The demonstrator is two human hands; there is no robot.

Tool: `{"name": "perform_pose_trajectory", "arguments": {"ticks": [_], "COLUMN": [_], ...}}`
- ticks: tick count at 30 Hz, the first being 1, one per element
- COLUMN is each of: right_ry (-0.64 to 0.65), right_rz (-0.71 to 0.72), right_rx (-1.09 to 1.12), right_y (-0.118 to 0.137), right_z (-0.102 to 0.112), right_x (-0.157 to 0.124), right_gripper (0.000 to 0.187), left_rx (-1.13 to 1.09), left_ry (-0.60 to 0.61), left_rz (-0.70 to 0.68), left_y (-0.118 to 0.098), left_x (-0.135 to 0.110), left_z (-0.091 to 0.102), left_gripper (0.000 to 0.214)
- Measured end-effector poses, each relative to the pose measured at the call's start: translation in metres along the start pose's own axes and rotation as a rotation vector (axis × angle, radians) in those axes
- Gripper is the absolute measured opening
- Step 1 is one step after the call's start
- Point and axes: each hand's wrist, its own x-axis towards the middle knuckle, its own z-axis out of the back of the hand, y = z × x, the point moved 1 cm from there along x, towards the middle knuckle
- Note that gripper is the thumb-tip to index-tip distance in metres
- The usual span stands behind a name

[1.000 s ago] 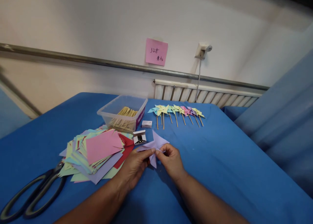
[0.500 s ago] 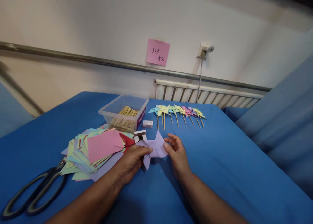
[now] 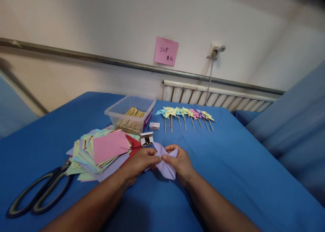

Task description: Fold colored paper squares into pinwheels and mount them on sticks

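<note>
A purple paper pinwheel (image 3: pixel 166 170) with folded blades is held between both hands above the blue cloth. My left hand (image 3: pixel 142 161) pinches it from the left, thumb near the centre. From the right, my right hand (image 3: pixel 179 161) grips it, with the thumb pressed near the middle and the fingers behind the paper. The fingertips behind it are partly hidden. Just beyond my hands stands an opened small white box (image 3: pixel 146 139) with shiny metal pins inside. Left of my left hand lies a pile of coloured paper sheets (image 3: pixel 110 146), pink on top.
Black-handled scissors (image 3: pixel 40 191) lie at the left by the paper. A clear plastic tub (image 3: pixel 115 112) holds many wooden sticks, with a closed small box (image 3: pixel 154 126) beside it. Finished pinwheels on sticks (image 3: pixel 185 114) lie in a row at the back of the blue tablecloth (image 3: pixel 228 164).
My right hand has moved left and closed on the pinwheel near its centre. The pinwheel has turned, and its blades point differently. The view has shifted slightly.
</note>
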Motion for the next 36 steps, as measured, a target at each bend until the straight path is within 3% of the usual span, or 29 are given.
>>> {"name": "perform_pose_trajectory", "arguments": {"ticks": [2, 4, 7, 10, 22, 29, 36], "right_ry": [-0.130, -0.204, -0.252, -0.263, -0.156, -0.086, 0.115], "right_rz": [0.062, 0.102, 0.136, 0.164, 0.155, 0.367, 0.423], "right_rx": [0.042, 0.075, 0.098, 0.092, 0.067, -0.043, -0.289], "right_y": [-0.005, -0.009, -0.012, -0.013, -0.009, -0.001, -0.004], "right_z": [-0.001, -0.001, 0.001, 0.000, -0.005, -0.005, -0.005], "right_x": [0.004, 0.006, 0.008, 0.006, 0.002, -0.007, -0.014], "right_gripper": [0.043, 0.043, 0.044, 0.044, 0.041, 0.049, 0.019], "left_rx": [-0.140, -0.300, -0.427, -0.466, -0.410, -0.585, -0.592], "left_ry": [-0.068, -0.049, -0.005, -0.026, -0.124, -0.178, -0.159], "left_rz": [-0.035, -0.025, 0.014, 0.016, -0.032, 0.018, 0.004], "left_y": [0.003, 0.008, 0.014, 0.018, 0.011, -0.002, -0.002], "left_x": [0.000, -0.001, -0.003, -0.003, -0.006, 0.004, 0.004], "left_z": [-0.006, -0.014, -0.022, -0.024, -0.024, -0.004, -0.003], "left_gripper": [0.012, 0.012, 0.028, 0.029, 0.024, 0.016, 0.019]}}
